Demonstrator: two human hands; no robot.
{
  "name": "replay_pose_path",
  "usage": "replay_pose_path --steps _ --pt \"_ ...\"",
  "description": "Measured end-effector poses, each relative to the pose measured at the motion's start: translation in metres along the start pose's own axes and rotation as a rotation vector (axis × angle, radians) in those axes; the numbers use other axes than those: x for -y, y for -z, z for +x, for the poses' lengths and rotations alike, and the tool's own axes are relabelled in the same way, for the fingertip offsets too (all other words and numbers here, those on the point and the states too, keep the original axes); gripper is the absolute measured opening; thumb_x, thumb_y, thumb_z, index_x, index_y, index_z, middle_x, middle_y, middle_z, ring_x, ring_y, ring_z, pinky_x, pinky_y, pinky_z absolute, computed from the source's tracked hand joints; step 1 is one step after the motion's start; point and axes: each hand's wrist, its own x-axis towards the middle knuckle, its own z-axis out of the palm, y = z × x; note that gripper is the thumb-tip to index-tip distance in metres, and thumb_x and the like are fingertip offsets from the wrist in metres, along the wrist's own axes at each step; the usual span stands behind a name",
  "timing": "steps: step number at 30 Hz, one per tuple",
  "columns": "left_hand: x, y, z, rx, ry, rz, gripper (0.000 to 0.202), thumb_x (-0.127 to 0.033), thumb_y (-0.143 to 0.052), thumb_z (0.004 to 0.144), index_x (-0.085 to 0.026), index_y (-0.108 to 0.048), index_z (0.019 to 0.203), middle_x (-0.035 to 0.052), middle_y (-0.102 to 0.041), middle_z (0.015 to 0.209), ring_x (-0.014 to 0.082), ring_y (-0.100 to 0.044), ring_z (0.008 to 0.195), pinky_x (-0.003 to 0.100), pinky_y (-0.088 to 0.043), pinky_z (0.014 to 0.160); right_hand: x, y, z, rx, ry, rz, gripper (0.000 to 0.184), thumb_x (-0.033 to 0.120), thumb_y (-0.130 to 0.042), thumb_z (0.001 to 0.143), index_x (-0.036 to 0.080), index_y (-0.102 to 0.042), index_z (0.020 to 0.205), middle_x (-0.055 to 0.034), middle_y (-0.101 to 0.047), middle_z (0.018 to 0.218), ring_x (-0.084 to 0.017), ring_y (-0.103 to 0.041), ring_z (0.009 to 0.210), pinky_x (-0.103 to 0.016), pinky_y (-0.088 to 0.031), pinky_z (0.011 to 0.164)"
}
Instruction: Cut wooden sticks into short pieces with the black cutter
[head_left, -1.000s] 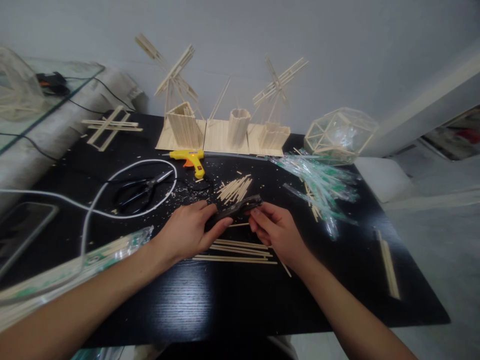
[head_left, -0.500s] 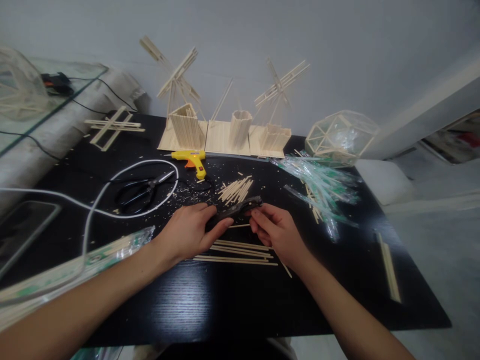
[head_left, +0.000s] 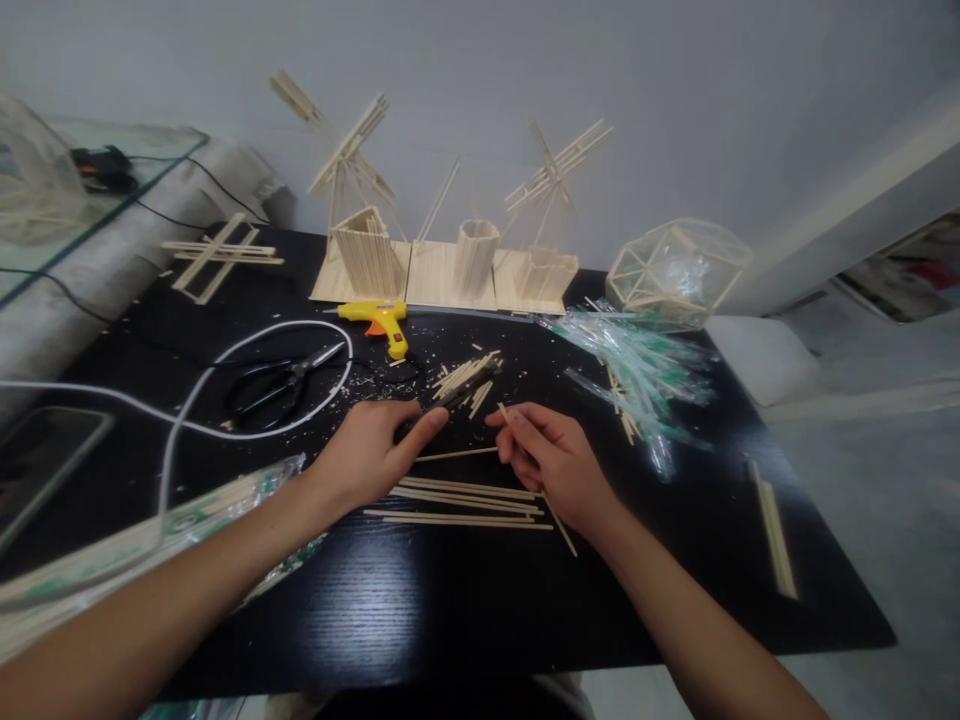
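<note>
My left hand [head_left: 375, 445] is closed around a dark tool that looks like pliers [head_left: 466, 386], its tip pointing up and right over a small pile of short cut sticks [head_left: 454, 375]. Between the thumb and fingers of my right hand [head_left: 551, 455], a thin wooden stick [head_left: 561, 525] is pinched. One end of it shows above the fingertips and the other sticks out below the hand. The tool and the stick are apart. Several long wooden sticks [head_left: 465, 497] lie on the black table [head_left: 480, 610] below my hands.
Behind the pile is a yellow glue gun [head_left: 386, 320]. Black-handled pliers [head_left: 281, 385] lie inside a loop of white cable [head_left: 225, 430]. Wooden windmill models [head_left: 371, 255] stand along the back. Plastic wrappers [head_left: 645, 370] lie at right, bagged sticks [head_left: 150, 545] at left.
The tool in my left hand has moved left, away from my right hand, and now sits over the short sticks. The stick's upper end now shows above my right fingers.
</note>
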Motion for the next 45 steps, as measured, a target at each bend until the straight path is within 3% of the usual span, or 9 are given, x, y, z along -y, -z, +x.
replay_pose_path --steps 4,6,11,15,18,22,25,29,45 --pt "0.003 0.002 0.002 0.204 0.312 -0.524 0.071 -0.077 -0.031 0.093 -0.018 -0.055 0.061 -0.0023 -0.046 0.049 0.0106 -0.042 0.04 0.024 -0.031 0.039 0.001 -0.001 0.0 -0.014 -0.013 0.016 0.026 0.04 -0.064 0.096 0.016 -0.074 0.098 0.0017 -0.061 0.066 -0.002 -0.032 0.04 -0.016 -0.021 0.035" --pt "0.004 0.004 0.002 0.299 0.39 -0.701 0.073 -0.079 -0.032 0.091 -0.017 -0.059 0.063 -0.0028 -0.045 0.047 0.0093 -0.039 0.034 0.023 -0.029 0.033 0.002 -0.001 0.001 -0.015 -0.024 0.037 0.027 0.042 -0.064 0.096 0.016 -0.074 0.098 0.0022 -0.06 0.065 -0.002 -0.031 0.04 -0.016 -0.021 0.034" --pt "0.005 0.005 0.002 0.265 0.301 -0.8 0.068 -0.076 -0.044 0.09 -0.015 -0.064 0.067 -0.0031 -0.045 0.048 0.0074 -0.042 0.035 0.019 -0.033 0.034 0.002 -0.003 0.0 -0.005 -0.04 0.071 0.028 0.043 -0.065 0.095 0.016 -0.072 0.097 0.0029 -0.059 0.065 -0.002 -0.03 0.039 -0.016 -0.021 0.033" --pt "0.004 0.003 0.002 0.282 0.294 -0.833 0.07 -0.075 -0.035 0.093 -0.015 -0.064 0.07 -0.0029 -0.045 0.049 0.0083 -0.04 0.036 0.021 -0.032 0.035 0.0 -0.003 0.001 0.006 -0.045 0.08 0.028 0.043 -0.065 0.094 0.016 -0.071 0.097 0.0032 -0.059 0.064 -0.002 -0.03 0.038 -0.015 -0.022 0.033" --pt "0.002 0.004 0.0 0.221 0.23 -0.636 0.068 -0.073 -0.032 0.094 -0.017 -0.063 0.073 -0.0024 -0.047 0.053 0.0109 -0.044 0.042 0.024 -0.035 0.04 0.0 -0.003 0.001 0.011 -0.062 0.091 0.027 0.043 -0.065 0.095 0.016 -0.071 0.096 0.0036 -0.059 0.063 -0.002 -0.03 0.038 -0.015 -0.022 0.033" --pt "-0.003 0.003 -0.005 -0.006 -0.055 -0.012 0.052 -0.064 -0.043 0.096 -0.018 -0.06 0.077 0.0017 -0.058 0.069 0.0174 -0.057 0.064 0.03 -0.042 0.06 0.0 -0.003 0.001 0.013 -0.064 0.092 0.026 0.042 -0.064 0.096 0.017 -0.069 0.095 0.0046 -0.058 0.061 -0.002 -0.03 0.038 -0.014 -0.023 0.034" --pt "-0.004 -0.002 -0.009 -0.076 -0.152 0.246 0.048 -0.061 -0.043 0.097 -0.018 -0.062 0.089 0.0054 -0.063 0.084 0.0225 -0.062 0.077 0.035 -0.046 0.068 -0.001 -0.003 0.001 0.008 -0.042 0.064 0.028 0.042 -0.063 0.096 0.017 -0.063 0.085 0.0042 -0.059 0.061 -0.002 -0.032 0.038 -0.015 -0.025 0.034" --pt "-0.004 -0.006 -0.01 -0.118 -0.203 0.36 0.048 -0.061 -0.04 0.098 -0.018 -0.061 0.1 0.008 -0.064 0.092 0.0255 -0.064 0.085 0.038 -0.05 0.07 -0.002 -0.003 -0.001 0.017 -0.013 0.005 0.034 0.041 -0.062 0.097 0.017 -0.056 0.074 0.0035 -0.06 0.061 -0.002 -0.035 0.038 -0.015 -0.027 0.035" --pt "-0.002 -0.007 -0.01 -0.151 -0.222 0.439 0.047 -0.061 -0.044 0.097 -0.017 -0.061 0.101 0.0104 -0.065 0.096 0.0262 -0.064 0.087 0.037 -0.05 0.071 0.001 -0.004 -0.003 0.013 0.009 -0.113 0.034 0.044 -0.06 0.098 0.018 -0.054 0.077 0.0023 -0.062 0.063 -0.003 -0.039 0.038 -0.018 -0.026 0.037"
